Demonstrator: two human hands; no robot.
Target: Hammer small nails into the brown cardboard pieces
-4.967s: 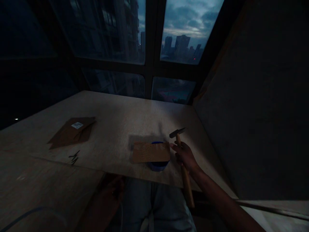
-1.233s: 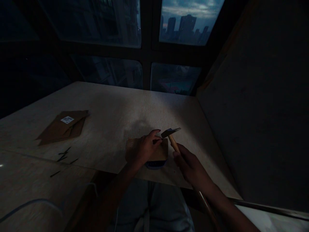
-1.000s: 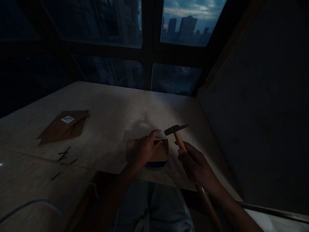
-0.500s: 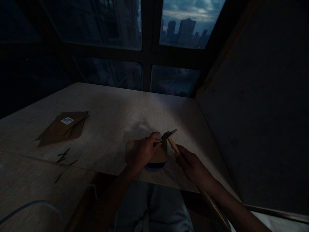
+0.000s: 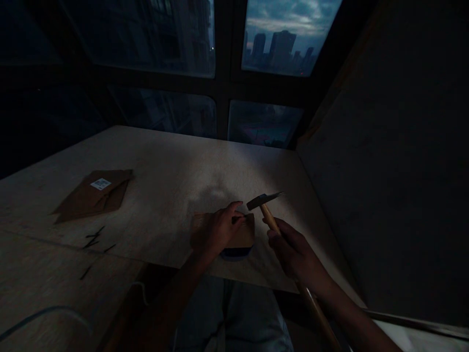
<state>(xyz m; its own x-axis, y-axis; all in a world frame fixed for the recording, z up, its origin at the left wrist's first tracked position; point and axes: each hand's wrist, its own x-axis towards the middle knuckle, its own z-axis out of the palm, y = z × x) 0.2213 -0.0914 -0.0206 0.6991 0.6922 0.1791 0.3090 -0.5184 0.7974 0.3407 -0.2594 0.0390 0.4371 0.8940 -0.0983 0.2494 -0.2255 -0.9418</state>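
My right hand point(image 5: 295, 252) grips the wooden handle of a hammer point(image 5: 264, 201), whose dark steel head hovers just above and right of my left fingertips. My left hand point(image 5: 216, 230) lies on a small wooden board point(image 5: 245, 235), thumb and forefinger pinched at its far right corner on something thin and dark, probably a nail. The board rests on a blue round object point(image 5: 236, 252) near the table's front edge. The scene is very dim.
A brown envelope with a white label point(image 5: 94, 194) lies at the left of the table point(image 5: 176, 171). Several dark nails point(image 5: 94, 238) are scattered in front of it. A plywood wall point(image 5: 384, 161) stands close on the right; windows are behind the table.
Five seconds ago only the right hand was by the board. Since then my left hand came onto it. Over the last second the hammer head dipped to my fingertips and has risen again.
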